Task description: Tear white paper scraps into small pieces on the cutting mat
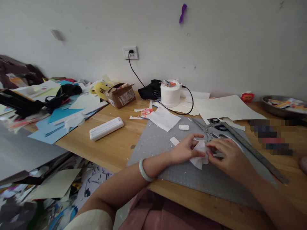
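Observation:
Above the grey cutting mat, my left hand grips a crumpled piece of thin white paper between thumb and fingers. On its right, my right hand pinches the same piece, its fingertips close to those of the left. A small white folded pad lies on the mat just beyond my hands, and a white strip sits by the left hand. Scissors rest behind the fingers, partly hidden by them.
A metal ruler lies slanted at the right. Behind the mat stand a white paper roll and a cardboard box. A white oblong case lies left. Cream paper and a metal bowl are at the back right.

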`<state>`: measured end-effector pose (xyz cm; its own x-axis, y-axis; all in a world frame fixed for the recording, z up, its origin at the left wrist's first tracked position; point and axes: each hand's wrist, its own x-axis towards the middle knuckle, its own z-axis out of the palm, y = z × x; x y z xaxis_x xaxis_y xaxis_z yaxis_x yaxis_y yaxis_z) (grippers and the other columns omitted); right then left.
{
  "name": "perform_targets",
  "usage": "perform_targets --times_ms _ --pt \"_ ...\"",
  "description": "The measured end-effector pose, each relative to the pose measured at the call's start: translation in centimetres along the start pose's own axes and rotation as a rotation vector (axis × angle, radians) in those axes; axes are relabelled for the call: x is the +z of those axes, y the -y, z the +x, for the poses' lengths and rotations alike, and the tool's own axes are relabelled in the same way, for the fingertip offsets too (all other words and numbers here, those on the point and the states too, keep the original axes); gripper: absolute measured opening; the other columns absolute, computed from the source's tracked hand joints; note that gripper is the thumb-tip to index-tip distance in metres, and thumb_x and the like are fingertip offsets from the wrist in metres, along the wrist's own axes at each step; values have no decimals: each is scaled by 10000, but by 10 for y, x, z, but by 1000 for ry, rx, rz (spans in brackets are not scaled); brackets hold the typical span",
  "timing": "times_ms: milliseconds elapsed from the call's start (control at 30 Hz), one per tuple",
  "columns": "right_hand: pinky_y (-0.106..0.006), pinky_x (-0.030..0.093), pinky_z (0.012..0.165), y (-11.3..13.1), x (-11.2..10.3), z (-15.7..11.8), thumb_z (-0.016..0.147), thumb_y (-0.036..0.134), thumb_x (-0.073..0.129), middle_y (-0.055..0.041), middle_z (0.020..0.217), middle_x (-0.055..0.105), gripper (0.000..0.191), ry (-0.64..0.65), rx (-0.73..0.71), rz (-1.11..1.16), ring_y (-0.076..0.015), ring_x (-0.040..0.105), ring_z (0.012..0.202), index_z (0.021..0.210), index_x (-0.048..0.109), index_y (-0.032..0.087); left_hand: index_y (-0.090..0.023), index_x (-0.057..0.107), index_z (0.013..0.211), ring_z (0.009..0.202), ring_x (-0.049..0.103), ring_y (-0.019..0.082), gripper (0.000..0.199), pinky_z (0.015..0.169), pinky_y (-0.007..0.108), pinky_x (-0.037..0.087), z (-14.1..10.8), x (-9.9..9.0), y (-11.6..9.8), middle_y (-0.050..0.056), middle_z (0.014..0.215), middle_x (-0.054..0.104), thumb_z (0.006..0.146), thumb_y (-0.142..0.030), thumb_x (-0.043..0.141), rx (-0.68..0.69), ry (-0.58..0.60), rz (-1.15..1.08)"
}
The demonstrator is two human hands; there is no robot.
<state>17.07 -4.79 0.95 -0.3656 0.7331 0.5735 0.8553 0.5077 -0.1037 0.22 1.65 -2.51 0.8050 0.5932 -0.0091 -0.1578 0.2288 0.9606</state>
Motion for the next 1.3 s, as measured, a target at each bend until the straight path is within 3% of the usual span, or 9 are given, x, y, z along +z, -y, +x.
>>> perform_targets --times_ms 233,433,533,667,800,967,1200,1300 --pt "-334 358 634 10 2 3 727 171 519 3 555 574 135 -39 52 -72 -180 543 569 598 488 197 -182 364 1195 587 479 72 594 544 191 334 2 0 -2 -38 708 486 670 -159 640 49 -4 88" --pt "-361 357 585 -19 -5 -3 731 195 483 -48 532 557 139 -155 188 -151 -220 514 530 593 473 203 -191 342 1213 521 436 55 642 495 179 298 -2 -2 -3 -61 657 450 649 -137 643 13 45 117" --pt "-336 382 586 -22 -6 -4 746 202 480 -40 569 576 107 -106 185 -102 -200 534 547 645 514 190 -195 342 1219 554 460 62 644 514 182 312 -2 -2 -2 -38 705 487 655 -169 651 0 36 94" --pt "-318 401 651 -1 0 -1 747 200 509 -21 659 607 68 12 57 18 -174 553 616 775 567 176 -194 347 1209 595 485 79 670 550 200 346 -1 -1 -3 -32 727 492 628 -218 680 16 -2 31" --pt "-315 376 621 9 3 1 749 154 489 6 553 552 146 -20 48 21 -159 514 554 609 485 198 -197 353 1208 585 473 76 641 543 199 332 -1 0 -4 -37 719 484 650 -225 668 32 -12 75" --pt "-328 361 598 -4 -2 -3 722 150 489 -3 531 528 158 -105 160 -48 -180 491 541 583 445 212 -197 348 1224 589 473 76 609 526 189 320 -2 -1 -3 -33 720 486 683 -170 626 43 12 134" --pt "-337 401 659 -1 1 -2 754 200 497 -36 713 623 48 -11 116 22 -193 560 653 774 540 197 -194 372 1219 655 507 104 634 602 225 371 -1 -1 -2 -10 762 515 667 -250 679 12 -38 177" --pt "-336 406 655 8 8 -2 776 181 473 -32 679 616 76 30 70 56 -188 552 636 722 523 201 -185 426 1165 689 486 103 538 631 226 364 -1 2 -4 -2 780 502 692 -280 663 35 -71 203"
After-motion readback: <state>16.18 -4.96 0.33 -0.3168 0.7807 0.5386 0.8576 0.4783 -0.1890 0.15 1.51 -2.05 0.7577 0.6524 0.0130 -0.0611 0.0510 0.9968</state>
